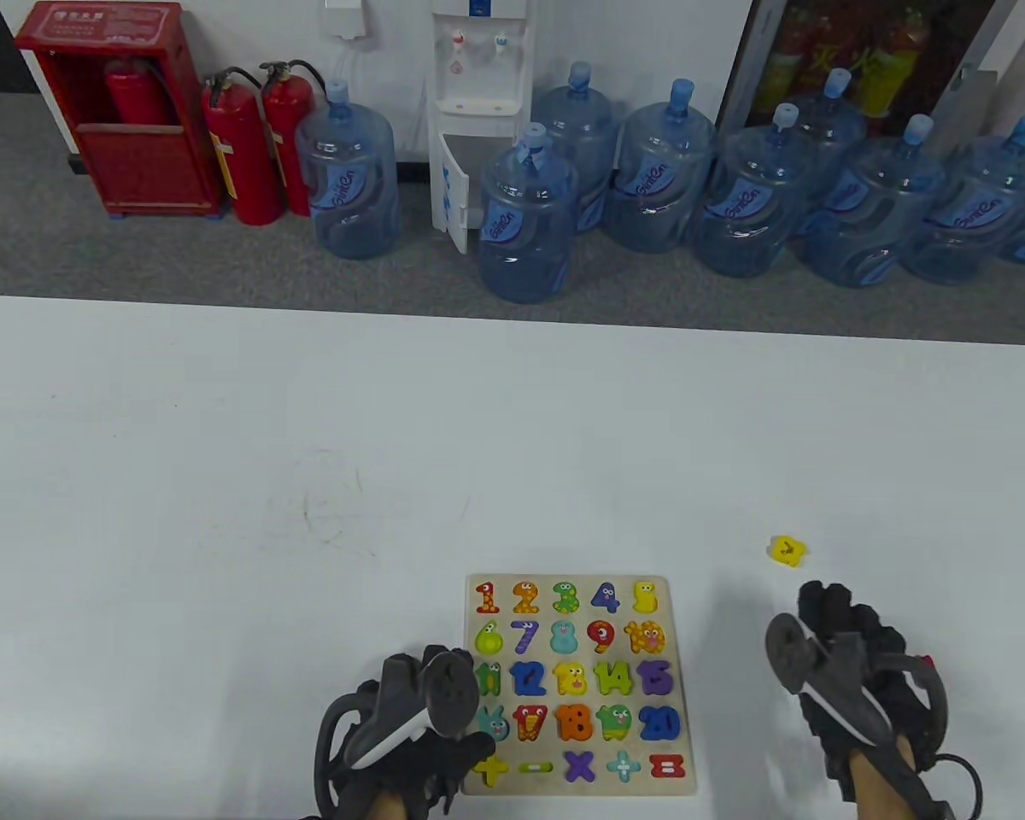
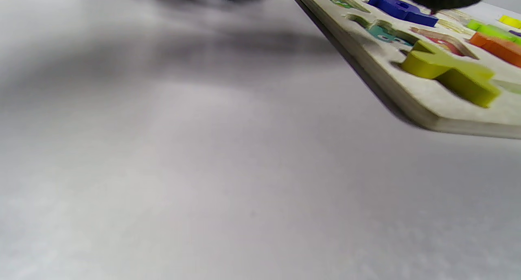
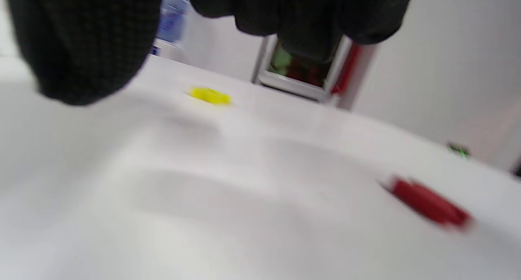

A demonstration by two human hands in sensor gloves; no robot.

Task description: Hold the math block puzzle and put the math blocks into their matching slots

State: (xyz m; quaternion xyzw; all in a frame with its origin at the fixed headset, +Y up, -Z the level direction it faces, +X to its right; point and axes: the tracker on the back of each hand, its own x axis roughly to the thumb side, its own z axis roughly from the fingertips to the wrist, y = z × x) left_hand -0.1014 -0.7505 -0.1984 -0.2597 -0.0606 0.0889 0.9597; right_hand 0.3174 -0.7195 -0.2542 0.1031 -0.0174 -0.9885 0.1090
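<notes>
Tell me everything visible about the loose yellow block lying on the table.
The yellow block is small, flat and bright yellow, with a dark marking on its top face that is too small to read. It lies on the white table, apart from the puzzle board, beyond the right hand. Nothing touches it. The right wrist view shows it blurred, low and flat on the tabletop.

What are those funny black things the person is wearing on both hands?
Both hands wear thick black sensor gloves with a knitted texture. A dark grey tracker with a round disc end and a white stripe is strapped to the back of the left hand and the right hand. Black cables loop at each wrist, and the right glove has a small red spot.
</notes>
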